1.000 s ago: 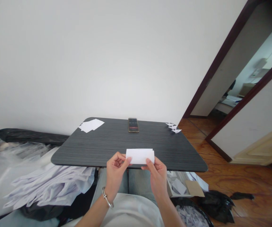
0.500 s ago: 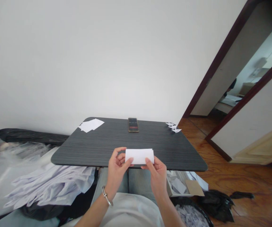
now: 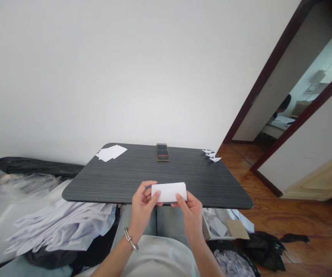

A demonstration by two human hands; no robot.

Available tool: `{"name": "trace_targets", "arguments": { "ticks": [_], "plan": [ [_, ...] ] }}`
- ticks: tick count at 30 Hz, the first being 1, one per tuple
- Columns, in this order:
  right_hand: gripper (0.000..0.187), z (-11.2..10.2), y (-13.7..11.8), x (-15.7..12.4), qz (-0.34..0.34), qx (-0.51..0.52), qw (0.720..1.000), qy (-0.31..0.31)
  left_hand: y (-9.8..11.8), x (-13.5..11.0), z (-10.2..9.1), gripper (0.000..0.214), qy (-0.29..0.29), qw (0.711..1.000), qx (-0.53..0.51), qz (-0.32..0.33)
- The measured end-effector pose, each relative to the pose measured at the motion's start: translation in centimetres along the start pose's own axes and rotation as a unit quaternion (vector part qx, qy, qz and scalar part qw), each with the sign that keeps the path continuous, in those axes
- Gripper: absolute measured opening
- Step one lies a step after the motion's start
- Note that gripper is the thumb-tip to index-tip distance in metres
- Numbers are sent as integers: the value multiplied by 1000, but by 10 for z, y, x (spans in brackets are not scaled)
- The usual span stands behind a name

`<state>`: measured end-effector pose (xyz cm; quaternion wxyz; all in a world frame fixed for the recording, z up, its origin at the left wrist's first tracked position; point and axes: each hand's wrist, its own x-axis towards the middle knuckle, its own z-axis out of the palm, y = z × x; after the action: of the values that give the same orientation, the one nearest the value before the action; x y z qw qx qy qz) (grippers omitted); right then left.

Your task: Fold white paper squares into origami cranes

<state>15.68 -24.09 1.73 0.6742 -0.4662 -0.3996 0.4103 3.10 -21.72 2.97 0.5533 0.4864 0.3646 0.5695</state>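
A folded sheet of white paper [image 3: 168, 191] is held level above the near edge of the dark tabletop [image 3: 119, 179]. My left hand [image 3: 144, 200] pinches its left end, thumb on the face toward me and fingers behind. At the right end, my right hand [image 3: 191, 207] grips it the same way. The layers part slightly at the paper's upper right corner. Several small folded paper shapes with pointed tips [image 3: 212, 155] stand at the table's far right. Loose white paper sheets [image 3: 112, 152] lie overlapping at the far left.
A phone [image 3: 162, 152] lies at the table's back middle, near the wall. Left of the table is a heap of white cloth [image 3: 67, 227]. On the right, below the table, are an open box [image 3: 212, 231] and a black bag of paper pieces [image 3: 232, 263].
Both hands and the folded paper have shifted very slightly left and down, and the paper tilts a little more. The grip is unchanged. Through the doorway, a dark shape has moved.
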Motion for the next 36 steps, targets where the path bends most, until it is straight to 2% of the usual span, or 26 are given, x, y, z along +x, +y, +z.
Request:
{"name": "trace_targets", "arguments": {
  "ticks": [8,24,27,30,31,34,36],
  "plan": [
    [23,2,3,0,-10,8,1000,18,0,1,1,26,5,1000,3,0],
    [17,0,6,2,-12,31,999,7,-6,2,0,22,25,999,12,26],
    [21,2,4,2,-5,66,998,21,-6,2,0,21,23,999,15,27],
    [47,2,1,3,18,81,996,38,-5,3,-1,20,20,999,23,29],
    [49,1,1,4,27,76,996,36,-5,3,-1,21,21,999,28,30],
    [29,-3,0,7,46,43,998,6,-6,4,-2,22,26,998,41,32],
    [24,-5,1,9,52,28,998,-10,-7,3,-3,23,26,998,48,34]
  ]
}}
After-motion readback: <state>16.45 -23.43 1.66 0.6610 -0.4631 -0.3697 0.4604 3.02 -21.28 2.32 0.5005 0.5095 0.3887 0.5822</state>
